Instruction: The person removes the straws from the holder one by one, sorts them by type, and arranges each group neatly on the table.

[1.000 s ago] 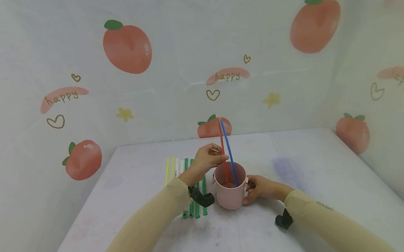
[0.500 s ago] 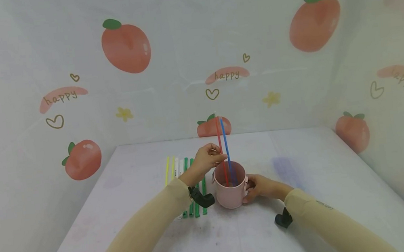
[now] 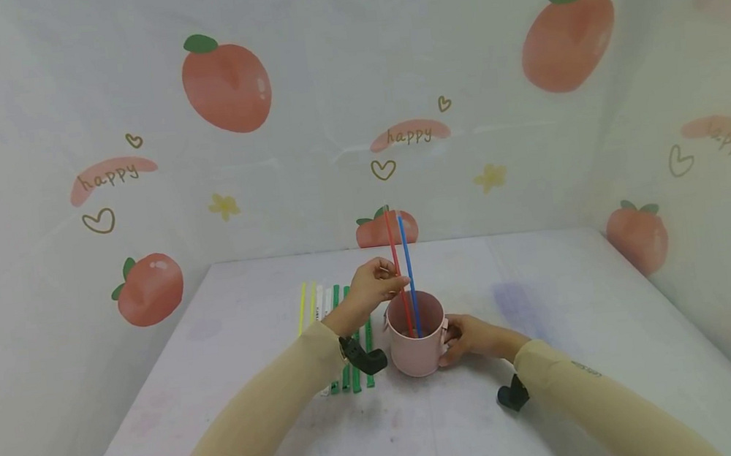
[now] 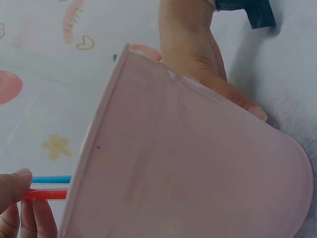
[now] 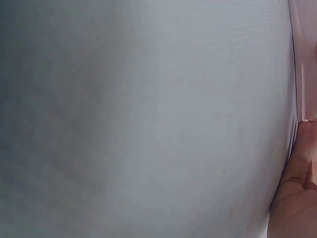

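A pink mug point(image 3: 416, 359) stands upright on the table, its mouth facing up. My left hand point(image 3: 371, 286) is just above its left rim, pinching a red straw point(image 3: 392, 240) between thumb and fingers; clear wrapping shows on that straw in the left wrist view. The straw's lower end is inside the mug. Beside it a blue straw point(image 3: 405, 246) also stands in the mug, rising past my fingertips. My right hand point(image 3: 478, 336) grips the mug at its right-hand handle, with the thumb point(image 4: 250, 109) against the wall. The handle is mostly hidden by that hand.
Left of the mug, green straws point(image 3: 357, 381), white straws point(image 3: 319, 298) and yellow straws point(image 3: 303, 304) lie side by side, partly covered by my left forearm. A white table point(image 3: 464, 431) extends around them, backed by a fruit-patterned curtain point(image 3: 305, 153).
My left hand has shifted slightly left, and the red straw's top has tilted left with it. The blue straw has swung to stand more upright. My right hand and the mug stay almost still.
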A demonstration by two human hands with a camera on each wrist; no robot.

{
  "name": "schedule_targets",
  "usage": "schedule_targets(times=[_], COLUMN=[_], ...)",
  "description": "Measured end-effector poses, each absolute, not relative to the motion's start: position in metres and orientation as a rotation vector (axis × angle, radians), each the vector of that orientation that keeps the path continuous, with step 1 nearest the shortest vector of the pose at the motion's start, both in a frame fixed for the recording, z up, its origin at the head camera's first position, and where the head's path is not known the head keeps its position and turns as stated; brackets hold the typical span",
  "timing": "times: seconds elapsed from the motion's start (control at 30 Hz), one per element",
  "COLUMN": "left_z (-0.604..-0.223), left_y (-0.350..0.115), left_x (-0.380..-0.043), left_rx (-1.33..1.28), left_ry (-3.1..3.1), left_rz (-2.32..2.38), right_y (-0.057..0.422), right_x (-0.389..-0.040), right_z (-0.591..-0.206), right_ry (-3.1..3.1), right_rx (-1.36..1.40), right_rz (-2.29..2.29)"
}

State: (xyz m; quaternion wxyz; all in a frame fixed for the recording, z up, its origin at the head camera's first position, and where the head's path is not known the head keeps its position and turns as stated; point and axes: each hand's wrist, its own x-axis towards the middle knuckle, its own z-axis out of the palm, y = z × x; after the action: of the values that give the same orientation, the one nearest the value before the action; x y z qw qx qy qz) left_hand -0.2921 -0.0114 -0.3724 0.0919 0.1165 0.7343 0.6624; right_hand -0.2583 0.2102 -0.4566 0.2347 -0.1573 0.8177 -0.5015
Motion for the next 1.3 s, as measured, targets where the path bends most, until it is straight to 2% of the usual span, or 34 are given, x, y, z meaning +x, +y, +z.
schedule_targets(times=[0.53, 0.9, 1.3], left_z=[-0.344, -0.303, -0.313], left_y=[-0.031, -0.079, -0.141], left_x=[-0.295, -0.292, -0.295], left_rx=[0.335, 0.377, 0.316], left_ry=[2.018, 1.964, 2.107], left_rz=[2.160, 2.335, 2.255], right_y=[0.212, 0.211, 0.210], right_x=[-0.258, -0.259, -0.256], right_z=[-0.458, -0.460, -0.457], right_ry=[2.222, 2.213, 2.230], right_rx=[-0.452, -0.467, -0.449], right_rz=[-1.419, -1.419, -1.415])
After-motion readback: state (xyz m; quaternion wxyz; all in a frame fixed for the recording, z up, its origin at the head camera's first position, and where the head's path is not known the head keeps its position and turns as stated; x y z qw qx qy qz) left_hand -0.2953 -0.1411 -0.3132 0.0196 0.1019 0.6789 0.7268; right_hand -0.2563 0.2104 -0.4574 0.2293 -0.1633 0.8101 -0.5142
